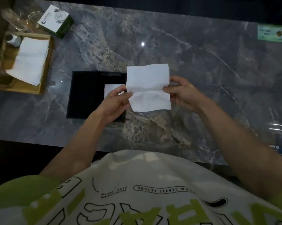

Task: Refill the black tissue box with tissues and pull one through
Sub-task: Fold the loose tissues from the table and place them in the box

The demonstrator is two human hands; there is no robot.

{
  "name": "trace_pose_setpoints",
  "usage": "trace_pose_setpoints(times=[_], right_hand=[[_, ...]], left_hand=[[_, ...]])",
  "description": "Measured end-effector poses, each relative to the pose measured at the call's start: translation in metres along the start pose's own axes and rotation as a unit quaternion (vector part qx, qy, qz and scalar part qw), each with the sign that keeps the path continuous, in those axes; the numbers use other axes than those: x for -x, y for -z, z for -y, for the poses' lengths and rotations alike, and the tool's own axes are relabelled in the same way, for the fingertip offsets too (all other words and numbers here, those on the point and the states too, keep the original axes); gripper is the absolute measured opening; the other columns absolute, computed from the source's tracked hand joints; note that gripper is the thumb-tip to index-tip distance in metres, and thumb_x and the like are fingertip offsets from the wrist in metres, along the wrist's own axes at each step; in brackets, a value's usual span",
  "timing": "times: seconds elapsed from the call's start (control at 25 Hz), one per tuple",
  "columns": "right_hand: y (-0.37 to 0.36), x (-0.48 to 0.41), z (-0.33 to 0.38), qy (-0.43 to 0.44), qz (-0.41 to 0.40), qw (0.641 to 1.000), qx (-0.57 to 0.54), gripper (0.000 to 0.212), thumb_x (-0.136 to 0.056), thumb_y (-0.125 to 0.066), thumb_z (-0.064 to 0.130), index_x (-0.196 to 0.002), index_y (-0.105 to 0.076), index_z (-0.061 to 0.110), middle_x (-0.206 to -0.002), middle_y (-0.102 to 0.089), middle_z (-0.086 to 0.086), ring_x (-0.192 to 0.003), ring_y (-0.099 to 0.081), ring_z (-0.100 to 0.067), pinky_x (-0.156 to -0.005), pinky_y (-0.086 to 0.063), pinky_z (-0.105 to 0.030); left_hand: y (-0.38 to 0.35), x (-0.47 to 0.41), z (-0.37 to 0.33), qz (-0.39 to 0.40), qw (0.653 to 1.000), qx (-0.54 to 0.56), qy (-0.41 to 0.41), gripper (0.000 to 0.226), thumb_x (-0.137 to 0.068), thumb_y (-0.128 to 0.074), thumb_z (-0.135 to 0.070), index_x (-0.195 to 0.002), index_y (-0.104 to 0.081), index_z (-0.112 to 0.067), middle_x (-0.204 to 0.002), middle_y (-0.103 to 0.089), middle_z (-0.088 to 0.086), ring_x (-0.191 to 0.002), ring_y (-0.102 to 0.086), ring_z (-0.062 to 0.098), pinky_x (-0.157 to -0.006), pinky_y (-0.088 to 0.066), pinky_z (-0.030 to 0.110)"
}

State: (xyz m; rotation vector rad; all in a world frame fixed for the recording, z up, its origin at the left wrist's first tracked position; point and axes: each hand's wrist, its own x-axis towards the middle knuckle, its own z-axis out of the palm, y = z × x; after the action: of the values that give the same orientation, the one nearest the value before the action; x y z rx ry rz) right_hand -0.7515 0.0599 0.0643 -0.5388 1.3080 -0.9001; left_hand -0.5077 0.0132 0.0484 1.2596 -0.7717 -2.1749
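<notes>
A white tissue [148,86] is held spread in the air above the marble table, creased across its middle. My left hand [116,103] pinches its left edge and my right hand [181,93] pinches its right edge at the crease. Just left of the tissue and under my left hand lies the black tissue box [86,95], with a bit of white tissue [111,89] showing inside it. A stack of white tissues [30,60] lies in a wooden tray at the far left.
The wooden tray [46,73] also holds a small jar [12,39]. Behind it stand a green and white carton [56,21] and clear glassware [23,20]. A green card [271,33] lies at the far right. The table's near edge runs in front of my torso.
</notes>
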Motion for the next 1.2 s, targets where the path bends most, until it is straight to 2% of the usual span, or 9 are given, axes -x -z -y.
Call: trace_pose_setpoints(times=[0.12,0.2,0.32,0.44,0.64,0.8,0.96,1.04,1.2], right_hand=[[-0.038,-0.008,-0.004,-0.013,0.004,1.0,-0.008,0.032,-0.089,-0.055,-0.008,-0.119,-0.059,0.002,-0.104,-0.064,-0.017,-0.092,-0.058,-0.031,-0.076,-0.061,-0.035],[-0.059,-0.01,-0.003,-0.016,-0.001,1.0,0.006,0.04,-0.089,-0.054,-0.009,-0.129,-0.053,-0.003,-0.107,-0.063,-0.018,-0.092,-0.06,-0.03,-0.08,-0.058,-0.035],[-0.098,-0.014,-0.001,-0.006,-0.029,0.999,0.019,0.032,-0.089,-0.052,-0.012,-0.118,-0.06,-0.002,-0.087,-0.074,-0.002,-0.075,-0.071,-0.013,-0.073,-0.06,-0.028],[-0.131,-0.021,-0.005,-0.004,-0.037,0.999,0.009,0.029,-0.089,-0.049,-0.014,-0.1,-0.065,0.008,-0.079,-0.076,0.002,-0.072,-0.071,-0.01,-0.072,-0.06,-0.028],[-0.171,-0.023,-0.015,0.001,-0.038,0.999,0.026,0.03,-0.093,-0.045,-0.01,-0.114,-0.063,0.001,-0.083,-0.077,0.003,-0.076,-0.073,-0.012,-0.076,-0.061,-0.031],[-0.184,-0.026,-0.014,0.017,-0.034,0.998,0.048,0.033,-0.092,-0.047,-0.012,-0.1,-0.069,0.011,-0.086,-0.077,0.004,-0.08,-0.073,-0.011,-0.077,-0.061,-0.03],[-0.192,-0.031,-0.006,0.065,-0.039,0.995,0.068,0.048,-0.089,-0.046,-0.016,-0.086,-0.079,0.018,-0.083,-0.077,0.005,-0.077,-0.072,-0.01,-0.071,-0.061,-0.028],[-0.195,-0.033,-0.001,0.085,-0.041,0.993,0.077,0.051,-0.09,-0.046,-0.015,-0.08,-0.08,0.022,-0.08,-0.076,0.006,-0.076,-0.072,-0.009,-0.068,-0.059,-0.025],[-0.202,-0.037,-0.009,0.114,-0.062,0.98,0.152,0.042,-0.091,-0.051,-0.01,-0.082,-0.08,0.019,-0.078,-0.076,0.007,-0.074,-0.072,-0.009,-0.065,-0.058,-0.025]], left_hand=[[0.04,0.007,-0.015,0.019,1.0,0.012,0.004,0.021,-0.095,-0.05,0.0,-0.106,-0.064,-0.012,-0.103,-0.073,0.005,-0.097,-0.07,0.018,-0.091,-0.056,0.03],[0.061,0.01,-0.023,0.037,0.999,0.008,0.005,0.022,-0.096,-0.05,-0.001,-0.106,-0.065,-0.013,-0.104,-0.072,0.004,-0.099,-0.07,0.018,-0.091,-0.056,0.031],[0.094,0.016,-0.037,0.06,0.998,0.013,0.006,0.023,-0.095,-0.05,-0.001,-0.101,-0.067,-0.014,-0.1,-0.072,0.002,-0.092,-0.07,0.016,-0.082,-0.058,0.029],[0.124,0.02,-0.047,0.063,0.998,0.005,0.017,0.027,-0.094,-0.051,0.0,-0.091,-0.072,-0.016,-0.091,-0.074,0.001,-0.083,-0.07,0.013,-0.075,-0.058,0.027],[0.159,0.02,-0.061,0.061,0.997,-0.006,0.047,0.03,-0.094,-0.047,0.004,-0.087,-0.07,-0.014,-0.082,-0.075,0.0,-0.074,-0.072,0.011,-0.071,-0.059,0.023],[0.17,0.017,-0.068,0.071,0.996,-0.019,0.041,0.031,-0.094,-0.043,0.007,-0.086,-0.066,-0.011,-0.076,-0.074,0.0,-0.07,-0.071,0.009,-0.069,-0.059,0.021],[0.18,0.017,-0.072,0.083,0.996,0.006,0.043,0.05,-0.096,-0.037,0.008,-0.071,-0.073,-0.016,-0.077,-0.075,0.001,-0.074,-0.074,0.011,-0.071,-0.06,0.022],[0.183,0.018,-0.075,0.089,0.995,0.005,0.043,0.045,-0.097,-0.034,0.008,-0.078,-0.069,-0.012,-0.078,-0.076,0.002,-0.076,-0.074,0.012,-0.072,-0.06,0.023],[0.185,0.019,-0.079,0.085,0.995,0.002,0.056,0.033,-0.095,-0.035,0.008,-0.087,-0.062,-0.01,-0.077,-0.075,0.001,-0.072,-0.073,0.012,-0.067,-0.06,0.023]])
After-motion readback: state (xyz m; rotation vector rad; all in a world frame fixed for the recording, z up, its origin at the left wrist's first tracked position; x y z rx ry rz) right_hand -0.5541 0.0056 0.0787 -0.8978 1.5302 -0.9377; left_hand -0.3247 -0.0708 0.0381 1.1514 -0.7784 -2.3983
